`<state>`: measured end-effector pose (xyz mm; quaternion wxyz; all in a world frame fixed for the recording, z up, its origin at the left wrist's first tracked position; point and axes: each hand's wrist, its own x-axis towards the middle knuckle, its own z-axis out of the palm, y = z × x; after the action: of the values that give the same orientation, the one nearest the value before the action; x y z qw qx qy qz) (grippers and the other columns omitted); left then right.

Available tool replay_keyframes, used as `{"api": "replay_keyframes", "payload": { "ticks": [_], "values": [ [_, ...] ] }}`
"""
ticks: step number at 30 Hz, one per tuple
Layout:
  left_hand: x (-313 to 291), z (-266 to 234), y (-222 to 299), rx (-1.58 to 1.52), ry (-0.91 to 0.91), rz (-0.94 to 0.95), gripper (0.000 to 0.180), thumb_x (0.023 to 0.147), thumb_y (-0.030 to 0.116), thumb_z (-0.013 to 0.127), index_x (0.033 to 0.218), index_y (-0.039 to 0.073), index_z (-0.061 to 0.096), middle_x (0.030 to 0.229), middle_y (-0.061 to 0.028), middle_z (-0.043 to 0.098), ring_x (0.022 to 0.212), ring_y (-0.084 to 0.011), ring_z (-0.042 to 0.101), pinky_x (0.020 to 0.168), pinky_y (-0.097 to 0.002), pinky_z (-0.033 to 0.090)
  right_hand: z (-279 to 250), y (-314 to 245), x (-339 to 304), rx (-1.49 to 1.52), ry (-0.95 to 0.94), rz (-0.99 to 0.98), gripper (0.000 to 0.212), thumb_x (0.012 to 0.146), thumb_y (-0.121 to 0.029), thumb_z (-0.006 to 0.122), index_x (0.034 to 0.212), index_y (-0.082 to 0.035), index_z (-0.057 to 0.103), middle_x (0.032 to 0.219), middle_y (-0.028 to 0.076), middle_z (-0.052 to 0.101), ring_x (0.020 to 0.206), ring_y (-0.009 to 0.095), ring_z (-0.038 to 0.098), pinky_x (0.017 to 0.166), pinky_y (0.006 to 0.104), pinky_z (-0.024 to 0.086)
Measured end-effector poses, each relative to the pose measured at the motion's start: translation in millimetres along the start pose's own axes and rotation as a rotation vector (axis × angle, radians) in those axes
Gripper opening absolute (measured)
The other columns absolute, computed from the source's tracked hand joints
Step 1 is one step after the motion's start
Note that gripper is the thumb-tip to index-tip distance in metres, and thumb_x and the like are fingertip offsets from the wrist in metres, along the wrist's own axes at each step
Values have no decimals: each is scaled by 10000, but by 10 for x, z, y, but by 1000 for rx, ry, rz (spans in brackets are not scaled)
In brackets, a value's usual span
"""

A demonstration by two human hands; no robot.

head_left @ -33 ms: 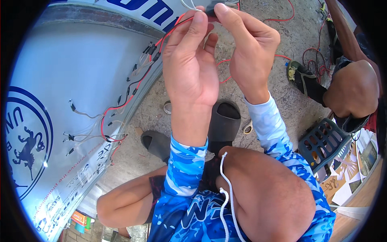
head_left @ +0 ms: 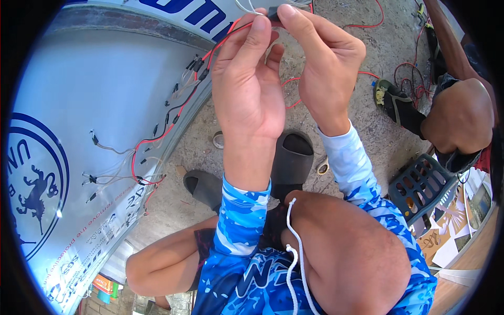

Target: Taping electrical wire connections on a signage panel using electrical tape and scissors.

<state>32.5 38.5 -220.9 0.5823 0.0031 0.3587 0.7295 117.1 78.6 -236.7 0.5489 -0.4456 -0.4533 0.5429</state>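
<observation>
Head view: the left hand [head_left: 251,89] is pinching red and black wires [head_left: 227,37] between thumb and fingers, at the far middle of the scene. Just to its right, the right hand [head_left: 328,71] is gripping a small dark wrapped piece [head_left: 273,13] between thumb and fingers, and thin white wires [head_left: 247,8] are curving beside the left thumb. On the left, the red and black wires are running along the edge of a pale panel [head_left: 110,68]. Nearer, black slippers [head_left: 292,164] are resting on the floor [head_left: 341,100].
</observation>
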Motion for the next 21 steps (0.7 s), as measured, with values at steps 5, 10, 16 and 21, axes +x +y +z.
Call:
{"api": "replay_keyframes", "payload": {
  "ticks": [5,10,16,21],
  "values": [
    [11,-21,0,-1,-24,10,211,920,160,760,1109,75,716,1070,11,709,960,-102,611,827,-302,423,110,-52,-13,-21,62,3,126,936,-37,714,975,73,761,824,89,748,687,76,624,585,198,479],
    [96,-147,56,43,-74,9,164,955,180,720,1103,110,717,1096,0,699,994,-156,605,899,-344,474,113,-30,1,-31,46,-35,126,935,-40,719,984,65,767,796,69,738,667,73,612,580,198,481],
    [108,-157,53,8,4,-13,180,923,122,718,1094,68,726,1072,-44,701,987,-182,625,898,-358,483,144,-49,-5,60,32,43,129,937,-44,715,995,57,772,799,74,737,666,76,613,589,204,481],
    [137,-109,62,55,106,28,210,923,90,698,1127,41,705,990,-53,731,878,-159,675,828,-293,516,34,-198,116,102,-97,350,174,940,-91,701,944,71,763,761,82,725,644,95,619,618,221,489]
  ]
}}
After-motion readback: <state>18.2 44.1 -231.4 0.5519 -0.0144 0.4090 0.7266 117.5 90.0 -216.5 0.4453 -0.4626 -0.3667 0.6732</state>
